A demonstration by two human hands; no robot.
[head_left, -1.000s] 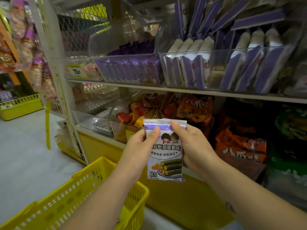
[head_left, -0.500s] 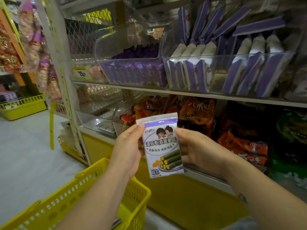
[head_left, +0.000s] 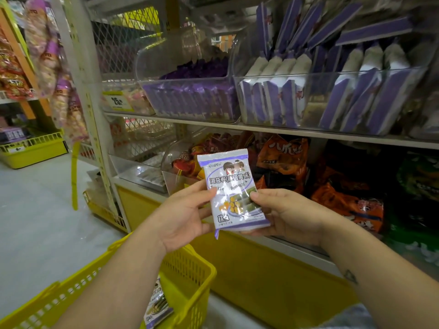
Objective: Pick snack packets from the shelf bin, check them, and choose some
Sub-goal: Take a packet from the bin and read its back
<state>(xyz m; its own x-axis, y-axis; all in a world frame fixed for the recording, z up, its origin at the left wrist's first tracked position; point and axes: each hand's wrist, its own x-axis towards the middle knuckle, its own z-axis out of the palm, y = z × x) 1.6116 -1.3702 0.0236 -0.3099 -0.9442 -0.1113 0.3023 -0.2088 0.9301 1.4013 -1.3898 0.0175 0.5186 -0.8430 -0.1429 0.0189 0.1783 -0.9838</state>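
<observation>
Packet (head_left: 231,191): white and purple, printed face toward the camera, upright with a slight lean, held in front of the lower shelf (head_left: 297,245), above and right of the basket.
Left grip (head_left: 183,214): thumb on the packet's left edge, fingers behind it; pinching.
Right grip (head_left: 287,217): thumb on the printed face near the right edge, fingers under the bottom corner; also closed on the packet.
Step, as judged: checking the front; choice not yet made.
Basket (head_left: 190,264): yellow, low left; one similar packet (head_left: 156,302) lying inside.
Source bin (head_left: 190,100): clear, on the upper shelf, packed with purple packets in a row; well above both grips.
Neighbour bin (head_left: 308,98): clear, just to the right, taller purple-and-white packs leaning.
Risk, slip: glossy film pinched only near the edges; fall to the floor likely on an early release by either grip.
Risk, crush: breakage of the pictured rolls under hard thumb pressure.
Risk, miss: basket offset to the left; straight drop likely onto the yellow shelf base, not inside.
Risk, half a check: back of the packet out of view; date and seal unread from this side.
</observation>
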